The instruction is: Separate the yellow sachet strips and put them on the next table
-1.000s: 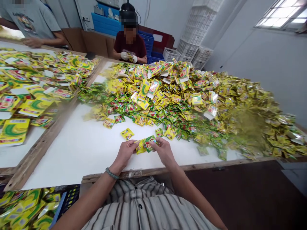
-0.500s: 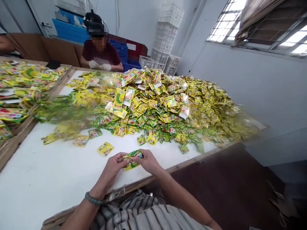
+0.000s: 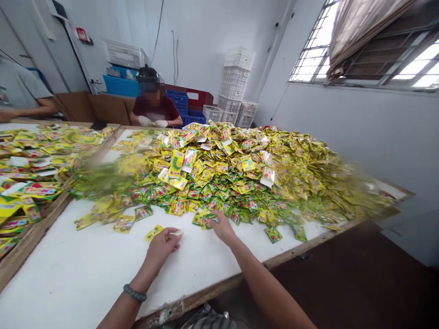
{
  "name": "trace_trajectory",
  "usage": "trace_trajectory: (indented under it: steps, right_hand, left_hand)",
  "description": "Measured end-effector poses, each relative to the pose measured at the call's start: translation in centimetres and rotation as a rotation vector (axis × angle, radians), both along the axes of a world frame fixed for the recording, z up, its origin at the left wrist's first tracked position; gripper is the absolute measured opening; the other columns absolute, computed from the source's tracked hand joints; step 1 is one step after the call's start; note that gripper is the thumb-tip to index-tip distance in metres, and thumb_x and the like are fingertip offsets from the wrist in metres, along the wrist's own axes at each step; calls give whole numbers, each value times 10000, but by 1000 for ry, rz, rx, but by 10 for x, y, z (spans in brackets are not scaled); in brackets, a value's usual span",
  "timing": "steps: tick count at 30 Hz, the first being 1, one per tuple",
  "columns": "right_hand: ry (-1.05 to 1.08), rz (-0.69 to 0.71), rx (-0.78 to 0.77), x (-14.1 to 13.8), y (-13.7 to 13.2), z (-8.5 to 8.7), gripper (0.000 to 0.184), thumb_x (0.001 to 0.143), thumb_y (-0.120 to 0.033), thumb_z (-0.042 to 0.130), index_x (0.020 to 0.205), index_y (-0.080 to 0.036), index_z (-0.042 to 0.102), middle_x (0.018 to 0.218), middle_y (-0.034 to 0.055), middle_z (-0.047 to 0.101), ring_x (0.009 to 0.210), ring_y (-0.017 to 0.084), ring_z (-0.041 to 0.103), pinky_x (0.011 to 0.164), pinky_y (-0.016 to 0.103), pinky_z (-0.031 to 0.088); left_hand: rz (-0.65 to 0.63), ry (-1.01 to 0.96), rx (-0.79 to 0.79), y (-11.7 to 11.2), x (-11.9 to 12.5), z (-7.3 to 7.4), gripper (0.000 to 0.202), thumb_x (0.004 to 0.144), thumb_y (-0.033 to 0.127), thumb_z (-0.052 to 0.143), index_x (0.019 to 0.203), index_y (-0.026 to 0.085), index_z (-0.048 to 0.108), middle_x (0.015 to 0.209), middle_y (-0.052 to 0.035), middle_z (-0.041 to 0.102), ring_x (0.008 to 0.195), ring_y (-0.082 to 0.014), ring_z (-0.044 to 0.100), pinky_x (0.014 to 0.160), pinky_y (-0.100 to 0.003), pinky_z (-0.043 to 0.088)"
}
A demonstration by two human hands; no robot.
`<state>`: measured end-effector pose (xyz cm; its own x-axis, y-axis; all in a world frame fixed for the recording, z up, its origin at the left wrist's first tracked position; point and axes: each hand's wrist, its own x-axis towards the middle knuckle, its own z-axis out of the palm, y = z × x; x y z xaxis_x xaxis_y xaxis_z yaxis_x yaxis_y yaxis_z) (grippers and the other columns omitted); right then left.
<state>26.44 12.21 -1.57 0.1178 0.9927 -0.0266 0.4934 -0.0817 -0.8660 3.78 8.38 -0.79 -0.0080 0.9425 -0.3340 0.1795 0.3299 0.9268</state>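
Note:
A big heap of small yellow and green sachets (image 3: 240, 178) covers the far half of the white table (image 3: 85, 269). My right hand (image 3: 222, 227) reaches to the heap's near edge, fingers together and pinched on a green and yellow sachet (image 3: 205, 220). My left hand (image 3: 163, 245) rests on the table with its fingers curled, and a small white bit shows at the fingertips. A single yellow sachet (image 3: 154, 232) lies just beyond its knuckles. There is a green bead bracelet on my left wrist.
A person in a dark red shirt (image 3: 155, 109) with white gloves works at the table's far end. Another person's arm (image 3: 24, 107) shows at the far left. The neighbouring table (image 3: 30, 169) holds larger yellow packs. White crates (image 3: 236, 82) and blue crates (image 3: 178, 100) stand by the wall.
Both hands held sachets together near my body before. Now they are apart: the right has gone forward to the heap's edge and the left has dropped to the table. The view has lifted and turned.

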Motion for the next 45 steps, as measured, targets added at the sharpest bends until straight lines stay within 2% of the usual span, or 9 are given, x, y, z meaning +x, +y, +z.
trace_trajectory:
  steps: [3, 7, 12, 15, 20, 24, 31, 38, 45]
  right_hand:
    - [134, 157, -29, -32, -1, -6, 260, 761, -401, 626, 906, -187, 647, 771, 21, 659, 755, 201, 628, 697, 322, 497]
    - [237, 88, 13, -47, -4, -12, 312, 748, -444, 618, 936, -194, 617, 774, 31, 643, 735, 213, 628, 628, 321, 513]
    - [347, 64, -101, -46, -4, -18, 341, 800, -458, 549, 1035, -212, 564, 785, 31, 614, 525, 179, 617, 420, 293, 496]
    - [260, 87, 9, -43, -3, -14, 268, 808, -438, 549, 954, -219, 601, 942, 74, 606, 671, 200, 647, 434, 289, 531]
    - [217, 59, 153, -37, -3, -3, 263, 807, -412, 560, 942, -198, 631, 1076, 119, 576, 822, 217, 635, 522, 292, 571]
    - [396, -50, 36, -36, -3, 5, 393, 803, -485, 567, 1028, -164, 592, 800, 56, 639, 515, 142, 561, 487, 303, 544]
    - [423, -53, -18, -37, -5, 14, 452, 740, -470, 641, 1050, -146, 589, 739, 22, 646, 555, 141, 573, 530, 276, 530]
    - [248, 164, -51, -45, -9, -5, 363, 741, -419, 654, 1022, -191, 626, 779, 15, 666, 644, 159, 598, 578, 276, 517]
    - [381, 232, -155, -51, -10, -14, 404, 698, -391, 693, 1046, -208, 603, 869, 25, 681, 728, 179, 635, 587, 284, 532]
  left_hand:
    - [84, 454, 255, 39, -21, 23, 309, 744, 420, 600, 972, 211, 601, 873, -62, 700, 699, -219, 662, 631, -318, 476]
    - [152, 885, 431, 97, -36, 69, 343, 831, 415, 503, 1070, 183, 588, 1038, -127, 675, 871, -278, 651, 736, -363, 469]
    - [210, 1106, 666, 158, 0, 113, 594, 849, 456, 520, 1314, 94, 447, 1261, -231, 535, 1146, -342, 521, 900, -404, 426]
    - [140, 1207, 742, 186, 29, 120, 716, 812, 437, 599, 1421, 162, 339, 1427, -248, 369, 1186, -382, 478, 907, -427, 409]
    - [17, 1099, 517, 214, 38, 115, 798, 770, 302, 665, 1450, 117, 290, 1040, -203, 659, 991, -339, 612, 795, -382, 453]
    - [84, 710, 555, 187, 14, 103, 598, 762, 312, 642, 1315, 137, 500, 966, -120, 715, 899, -282, 656, 794, -375, 484]
    - [-233, 137, 388, 49, -37, 38, 321, 664, 320, 698, 959, 199, 731, 1268, -102, 619, 1163, -284, 567, 971, -411, 458]
    - [107, 417, 43, -15, -51, 5, 475, 793, 520, 508, 1095, 175, 630, 1006, -98, 711, 906, -251, 661, 793, -385, 523]
    - [-220, 1003, 176, -9, -17, 13, 421, 707, 478, 662, 977, 158, 621, 980, -132, 667, 951, -301, 604, 759, -345, 443]
